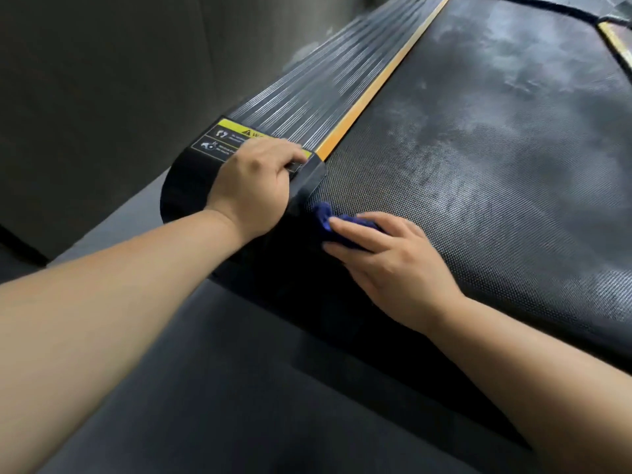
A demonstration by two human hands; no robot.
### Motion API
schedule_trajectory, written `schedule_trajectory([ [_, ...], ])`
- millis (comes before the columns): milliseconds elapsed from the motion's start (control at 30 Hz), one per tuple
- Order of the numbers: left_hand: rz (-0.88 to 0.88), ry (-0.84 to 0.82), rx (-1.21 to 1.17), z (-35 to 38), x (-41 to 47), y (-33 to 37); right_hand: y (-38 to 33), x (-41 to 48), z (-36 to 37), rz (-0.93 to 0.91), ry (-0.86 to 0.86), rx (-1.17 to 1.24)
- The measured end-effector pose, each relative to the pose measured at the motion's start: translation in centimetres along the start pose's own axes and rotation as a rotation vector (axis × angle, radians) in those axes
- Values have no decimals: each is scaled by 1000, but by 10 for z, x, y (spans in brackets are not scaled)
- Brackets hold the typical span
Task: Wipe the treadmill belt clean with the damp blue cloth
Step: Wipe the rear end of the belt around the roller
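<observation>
The left grip (253,181), a bare hand, rests on the rear end of the treadmill's left side rail (307,83). It covers part of the yellow and black warning label (227,133). Its fingers are bent at the knuckles with the tips down on the rail, and it holds nothing.

The right grip (393,258) lies low on the belt (496,148) at its near left corner, just beside the left one but not touching it. Its fingers stretch out almost straight, pointing toward the rail, and press the blue cloth (323,215) flat against the belt. The cloth is bunched up and mostly hidden under the fingers. One crumpled end pokes out past the fingertips, and a little more shows between the top finger and the digit nearest the camera. I cannot tell whether that digit hooks under the cloth.

The cloth sits right where the belt meets the rounded black end cap (181,189) of the rail. An orange strip (372,87) runs along the rail's inner edge, between its ribbed grey top and the belt. The belt is dark and finely textured. Pale cloudy smears (513,66) spread across its middle and far part, while the patch around the cloth looks darker. Both forearms are bare and reach in from the bottom of the view. A dark grey floor (239,388) lies below the treadmill's rear edge.
</observation>
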State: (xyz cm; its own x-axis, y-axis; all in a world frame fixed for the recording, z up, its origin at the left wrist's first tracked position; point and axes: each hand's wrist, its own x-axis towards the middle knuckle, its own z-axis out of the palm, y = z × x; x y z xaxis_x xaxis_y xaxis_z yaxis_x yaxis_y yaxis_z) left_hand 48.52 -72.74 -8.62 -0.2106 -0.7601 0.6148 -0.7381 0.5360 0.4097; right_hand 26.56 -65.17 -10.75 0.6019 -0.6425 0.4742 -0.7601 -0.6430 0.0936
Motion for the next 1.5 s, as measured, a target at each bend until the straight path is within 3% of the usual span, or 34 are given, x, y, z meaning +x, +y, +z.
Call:
schedule_trajectory([
  [100, -1, 12, -12, 1, 1, 0, 14, -37, -22, -50, -55, -53],
  [333, 22, -4, -11, 1, 0, -3, -8, 32, 14, -62, 30, -70],
  [467, -11, -18, -20, 4, 4, 11, 12, -5, -7, -34, -45, -37],
  [600, 23, -105, -58, 14, 17, 36, 29, -58, -38, 9, -77, -11],
  [767, 42, -348, 16, 20, 16, 52, 13, -36, -26, 18, -46, 27],
  [833, 66, -375, 38, 22, 11, 53, 10, -31, -16, -11, -58, -2],
  [1100, 213, -313, 110, 32, 9, 54, 48, -111, -57, 79, -61, 2],
  [1233, 116, -261, 119, 18, 9, 32, 22, -63, -39, -12, -12, 46],
  [1367, 88, -209, 112, 11, 2, 26, -6, -1, -6, -157, -96, -49],
  [1500, 171, -212, 159, 14, 0, 30, 19, -50, -23, -135, -186, -147],
])
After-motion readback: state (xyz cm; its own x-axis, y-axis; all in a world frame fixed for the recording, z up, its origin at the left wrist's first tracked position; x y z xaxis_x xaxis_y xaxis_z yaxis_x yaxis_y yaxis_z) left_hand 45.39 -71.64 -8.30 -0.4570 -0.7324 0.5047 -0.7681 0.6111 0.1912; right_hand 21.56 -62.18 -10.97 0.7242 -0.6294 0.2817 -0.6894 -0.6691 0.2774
